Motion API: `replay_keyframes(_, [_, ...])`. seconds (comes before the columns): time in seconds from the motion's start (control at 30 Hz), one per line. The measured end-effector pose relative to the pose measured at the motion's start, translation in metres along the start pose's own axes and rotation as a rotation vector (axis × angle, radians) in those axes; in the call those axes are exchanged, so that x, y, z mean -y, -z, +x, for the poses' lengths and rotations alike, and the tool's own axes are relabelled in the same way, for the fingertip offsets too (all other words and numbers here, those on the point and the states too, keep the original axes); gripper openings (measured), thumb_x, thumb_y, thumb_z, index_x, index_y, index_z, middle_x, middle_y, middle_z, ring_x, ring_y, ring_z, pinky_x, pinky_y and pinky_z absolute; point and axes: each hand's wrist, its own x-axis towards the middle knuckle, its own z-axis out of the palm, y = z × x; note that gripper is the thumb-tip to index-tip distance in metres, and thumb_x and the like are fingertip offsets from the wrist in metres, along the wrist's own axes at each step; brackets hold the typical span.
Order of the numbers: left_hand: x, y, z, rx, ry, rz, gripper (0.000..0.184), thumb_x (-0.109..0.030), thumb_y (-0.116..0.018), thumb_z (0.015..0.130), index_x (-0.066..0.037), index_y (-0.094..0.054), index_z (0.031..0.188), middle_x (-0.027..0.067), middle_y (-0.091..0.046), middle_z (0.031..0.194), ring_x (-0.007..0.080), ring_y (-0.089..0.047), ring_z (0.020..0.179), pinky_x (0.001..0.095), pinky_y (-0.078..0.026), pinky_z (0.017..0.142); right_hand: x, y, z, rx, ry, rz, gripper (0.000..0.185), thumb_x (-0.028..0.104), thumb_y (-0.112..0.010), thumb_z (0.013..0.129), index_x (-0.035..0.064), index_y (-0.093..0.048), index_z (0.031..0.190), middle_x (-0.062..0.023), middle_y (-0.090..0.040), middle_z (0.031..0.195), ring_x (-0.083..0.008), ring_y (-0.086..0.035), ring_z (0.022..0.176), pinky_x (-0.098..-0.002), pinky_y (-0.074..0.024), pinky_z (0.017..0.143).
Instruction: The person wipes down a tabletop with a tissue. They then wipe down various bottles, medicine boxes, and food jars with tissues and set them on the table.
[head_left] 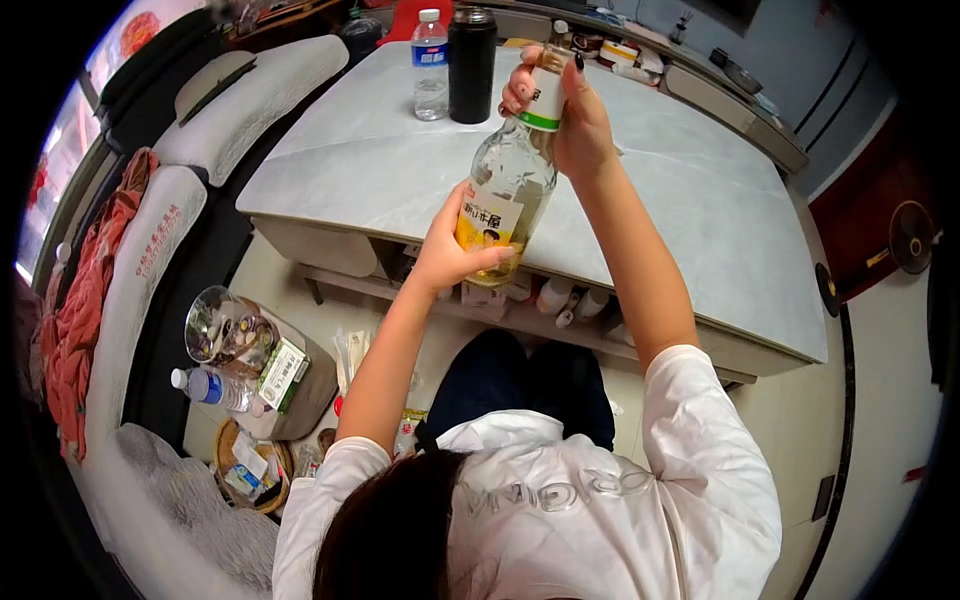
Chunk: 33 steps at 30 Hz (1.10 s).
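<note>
A clear glass bottle (513, 165) is held tilted above the grey marble-patterned table (680, 200), its top leaning away to the right. Some yellowish liquid shows near its base, behind a yellow and white label. My left hand (450, 248) is closed around the lower body, thumb across the front. Around the neck, over a white label with a green band, my right hand (582, 125) is closed, with its thumb near the top. Whether a cap is on the mouth I cannot tell. Just beyond stand a black tumbler (472, 70) and a plastic water bottle (431, 75).
Left of the table runs a sofa with pale covers (160, 225) and a red cloth (95, 310). On the floor are a clear bin (310, 385), a plastic bottle (215, 388) and a wicker basket (222, 485). Several white containers (570, 300) sit on the shelf under the table.
</note>
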Motion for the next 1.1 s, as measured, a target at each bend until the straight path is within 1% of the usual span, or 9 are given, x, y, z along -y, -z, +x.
replay_keyframes(0.1, [0.003, -0.006, 0.016, -0.012, -0.054, 0.098, 0.078, -0.017, -0.075, 0.059, -0.001, -0.034, 0.124, 0.0093, -0.049, 0.111, 0.0166, -0.050, 0.100, 0.0299, -0.041, 0.086, 0.013, 0.003, 0.007, 0.009, -0.007, -0.048, 0.038, 0.038, -0.042, 0.089, 0.0037, -0.046, 0.104, -0.0066, -0.053, 0.078, -0.0187, -0.052, 0.075, -0.0313, -0.0435, 0.071])
replay_keyframes(0.17, [0.001, -0.009, 0.025, 0.002, -0.051, 0.210, 0.079, -0.020, -0.074, 0.061, 0.000, -0.033, 0.125, 0.0101, -0.050, 0.110, 0.0179, -0.051, 0.100, 0.0301, -0.041, 0.085, 0.021, -0.005, 0.008, -0.139, -0.003, -0.176, 0.035, 0.037, -0.044, 0.089, 0.0040, -0.048, 0.100, -0.0061, -0.055, 0.076, -0.0159, -0.054, 0.073, -0.0290, -0.0449, 0.069])
replay_keyframes(0.27, [-0.003, -0.024, 0.044, -0.188, -0.131, 0.249, 0.082, -0.026, -0.074, 0.062, 0.001, -0.031, 0.126, 0.0141, -0.049, 0.112, 0.0227, -0.049, 0.104, 0.0327, -0.040, 0.087, 0.024, -0.011, 0.013, -0.400, 0.033, -0.473, 0.032, 0.036, -0.048, 0.088, 0.0043, -0.048, 0.094, -0.0048, -0.056, 0.072, -0.0129, -0.055, 0.068, -0.0262, -0.0459, 0.066])
replay_keyframes(0.37, [-0.001, -0.036, 0.067, -0.354, -0.320, 0.582, 0.085, -0.031, -0.074, 0.064, 0.002, -0.028, 0.128, 0.0178, -0.047, 0.114, 0.0277, -0.046, 0.107, 0.0354, -0.038, 0.090, 0.029, -0.009, 0.022, -0.611, 0.064, -0.605, 0.024, 0.029, -0.049, 0.088, 0.0053, -0.049, 0.092, -0.0043, -0.057, 0.075, -0.0135, -0.055, 0.070, -0.0264, -0.0448, 0.066])
replay_keyframes(0.47, [-0.011, -0.042, 0.083, -0.404, -0.305, 0.643, 0.087, -0.037, -0.075, 0.062, 0.001, -0.030, 0.127, 0.0191, -0.044, 0.115, 0.0298, -0.044, 0.107, 0.0371, -0.037, 0.090, 0.039, 0.004, 0.033, -0.724, 0.111, -0.709, 0.023, 0.027, -0.053, 0.087, 0.0051, -0.049, 0.091, -0.0038, -0.057, 0.074, -0.0122, -0.055, 0.069, -0.0256, -0.0445, 0.065])
replay_keyframes(0.67, [0.002, -0.030, 0.137, -0.333, -0.257, 0.597, 0.077, -0.027, -0.076, 0.060, 0.000, -0.039, 0.122, 0.0162, -0.046, 0.116, 0.0279, -0.046, 0.107, 0.0350, -0.036, 0.091, 0.045, 0.046, 0.065, -0.772, 0.191, -0.841, 0.022, 0.024, -0.057, 0.084, 0.0028, -0.052, 0.089, -0.0040, -0.059, 0.073, -0.0105, -0.055, 0.067, -0.0248, -0.0447, 0.062])
replay_keyframes(0.77, [0.025, -0.015, 0.165, -0.299, -0.344, 0.798, 0.079, -0.027, -0.077, 0.059, -0.001, -0.038, 0.122, 0.0162, -0.046, 0.116, 0.0293, -0.045, 0.107, 0.0354, -0.036, 0.091, 0.044, 0.075, 0.075, -0.843, 0.190, -0.956, 0.021, 0.023, -0.059, 0.082, 0.0018, -0.055, 0.085, -0.0035, -0.059, 0.073, -0.0100, -0.054, 0.067, -0.0243, -0.0435, 0.062])
replay_keyframes(0.97, [0.078, 0.003, 0.191, -0.218, -0.271, 0.953, 0.087, -0.036, -0.078, 0.056, -0.001, -0.034, 0.123, 0.0165, -0.044, 0.115, 0.0324, -0.042, 0.109, 0.0388, -0.038, 0.089, 0.028, 0.136, 0.088, -0.939, 0.304, -1.220, 0.020, 0.020, -0.061, 0.079, 0.0004, -0.057, 0.082, -0.0038, -0.060, 0.073, -0.0106, -0.053, 0.067, -0.0251, -0.0418, 0.062])
replay_keyframes(1.1, [0.104, 0.012, 0.184, -0.341, -0.387, 1.081, 0.068, -0.025, -0.070, 0.067, -0.003, -0.038, 0.122, 0.0160, -0.046, 0.112, 0.0323, -0.045, 0.104, 0.0384, -0.040, 0.085, 0.012, 0.166, 0.092, -1.000, 0.293, -1.277, 0.023, 0.020, -0.063, 0.077, -0.0013, -0.057, 0.083, -0.0063, -0.060, 0.076, -0.0126, -0.053, 0.068, -0.0267, -0.0422, 0.063])
